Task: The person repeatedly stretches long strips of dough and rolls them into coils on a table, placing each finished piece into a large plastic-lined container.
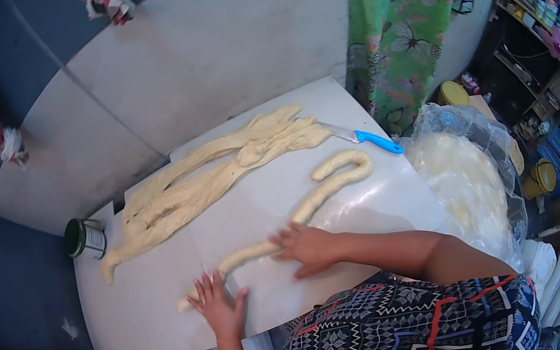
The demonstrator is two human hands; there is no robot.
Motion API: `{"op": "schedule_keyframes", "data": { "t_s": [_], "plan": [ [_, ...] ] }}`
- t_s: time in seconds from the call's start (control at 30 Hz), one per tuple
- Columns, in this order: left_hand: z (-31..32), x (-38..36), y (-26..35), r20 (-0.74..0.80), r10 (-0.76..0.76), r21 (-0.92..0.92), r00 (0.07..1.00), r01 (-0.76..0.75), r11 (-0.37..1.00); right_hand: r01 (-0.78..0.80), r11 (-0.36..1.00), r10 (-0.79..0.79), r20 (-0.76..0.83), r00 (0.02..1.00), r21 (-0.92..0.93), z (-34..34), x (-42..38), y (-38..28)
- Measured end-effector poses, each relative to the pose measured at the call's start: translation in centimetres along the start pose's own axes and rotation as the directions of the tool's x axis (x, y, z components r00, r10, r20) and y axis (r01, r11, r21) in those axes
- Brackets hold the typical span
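A long rope of dough [320, 196] lies across the white table [282, 317], its right end curled back in a hook. My left hand [218, 306] rests with fingers spread on the rope near its left end, covering part of it. Farther right, my right hand [305, 247] lies flat, its fingertips over the middle of the rope. Behind the rope stretches a larger, uneven mass of dough [211, 187] in long strips. At the right end of that mass lies a knife with a blue handle [379, 142], its blade touching or close to the dough.
A green tin [85, 239] stands at the table's left edge. Beyond the right edge sits a large pale mass in clear plastic [459, 173]. A wall [212, 44] backs the table, and a green butterfly curtain [406, 18] hangs at the back right.
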State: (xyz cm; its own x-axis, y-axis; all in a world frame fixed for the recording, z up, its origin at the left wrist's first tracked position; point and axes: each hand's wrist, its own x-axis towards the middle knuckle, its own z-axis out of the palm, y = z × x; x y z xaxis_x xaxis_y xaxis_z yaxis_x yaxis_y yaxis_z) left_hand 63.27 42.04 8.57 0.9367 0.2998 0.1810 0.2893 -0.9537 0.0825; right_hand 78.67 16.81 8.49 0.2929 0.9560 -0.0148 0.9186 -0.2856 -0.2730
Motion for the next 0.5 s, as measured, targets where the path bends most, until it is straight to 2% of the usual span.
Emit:
{"op": "schedule_keyframes", "data": {
  "t_s": [0.03, 0.07, 0.1, 0.13, 0.17, 0.2, 0.23, 0.27, 0.3, 0.33, 0.37, 0.4, 0.43, 0.47, 0.5],
  "plan": [
    [-0.4, -0.7, -1.2, 0.120, -0.030, -0.165, 0.992, 0.050, 0.985, -0.017, 1.000, 0.017, -0.004, 1.000, -0.003, -1.7, -1.8, 0.6],
    [-0.9, -1.2, -1.6, 0.252, -0.040, -0.313, 0.967, 0.120, 0.942, -0.164, 0.881, 0.144, 0.079, 0.986, 0.444, -3.7, -3.3, 1.8],
    [-1.6, -1.1, -0.8, 0.260, -0.028, -0.315, 0.965, 0.112, 0.943, -0.289, 0.553, 0.213, 0.203, 0.956, 0.781, -5.3, -4.5, 3.3],
    [-2.3, -0.2, 0.4, 0.141, 0.020, -0.315, 0.990, 0.025, 0.949, -0.313, 0.652, 0.413, 0.022, 0.910, 0.691, -5.9, -5.5, 6.1],
    [-2.9, 0.7, 1.8, 0.019, 0.069, -0.304, 0.997, -0.060, 0.951, -0.363, 0.725, 0.556, -0.187, 0.810, 0.585, -5.7, -6.1, 9.2],
    [-2.5, 1.8, 3.4, -0.126, 0.178, -0.287, 0.976, -0.208, 0.935, -0.549, 0.784, 0.616, -0.468, 0.633, 0.289, -5.2, -6.6, 11.8],
    [-1.4, 2.6, 4.5, -0.122, 0.187, -0.286, 0.975, -0.215, 0.934, -0.744, 0.668, 0.516, -0.729, 0.450, 0.014, -4.0, -7.0, 13.9],
    [-0.1, 3.4, 5.7, 0.012, 0.229, -0.210, 0.973, -0.221, 0.952, -0.750, 0.661, 0.524, -0.728, 0.442, 0.021, -2.0, -7.5, 15.7],
    [0.6, 3.7, 6.6, 0.144, 0.261, -0.132, 0.955, -0.243, 0.961, -0.702, 0.712, 0.426, -0.770, 0.475, -0.039, 0.0, -8.0, 17.4],
    [0.4, 4.0, 7.1, 0.120, 0.236, -0.163, 0.964, -0.216, 0.963, -0.657, 0.747, 0.325, -0.806, 0.494, -0.101, 0.9, -8.8, 18.4],
    [1.1, 4.3, 6.2, 0.085, 0.280, -0.216, 0.956, -0.256, 0.942, -0.600, 0.789, 0.542, -0.609, 0.579, 0.132, 0.3, -9.2, 18.0],
    [2.2, 4.0, 5.3, 0.055, 0.331, -0.274, 0.942, -0.305, 0.912, -0.563, 0.735, 0.676, -0.346, 0.650, 0.378, -0.3, -9.4, 16.8],
    [2.3, 3.2, 5.6, 0.043, 0.292, -0.314, 0.955, -0.264, 0.912, -0.491, 0.751, 0.659, -0.457, 0.597, 0.442, 0.3, -10.2, 15.0],
    [1.8, 2.4, 5.9, 0.036, 0.258, -0.356, 0.966, -0.228, 0.906, -0.450, 0.718, 0.683, -0.413, 0.603, 0.531, -0.2, -11.5, 12.9],
    [1.1, 1.8, 5.9, 0.131, 0.185, -0.383, 0.974, -0.122, 0.916, -0.367, 0.678, 0.695, -0.393, 0.602, 0.636, -0.4, -13.2, 10.7]
  ]
}}
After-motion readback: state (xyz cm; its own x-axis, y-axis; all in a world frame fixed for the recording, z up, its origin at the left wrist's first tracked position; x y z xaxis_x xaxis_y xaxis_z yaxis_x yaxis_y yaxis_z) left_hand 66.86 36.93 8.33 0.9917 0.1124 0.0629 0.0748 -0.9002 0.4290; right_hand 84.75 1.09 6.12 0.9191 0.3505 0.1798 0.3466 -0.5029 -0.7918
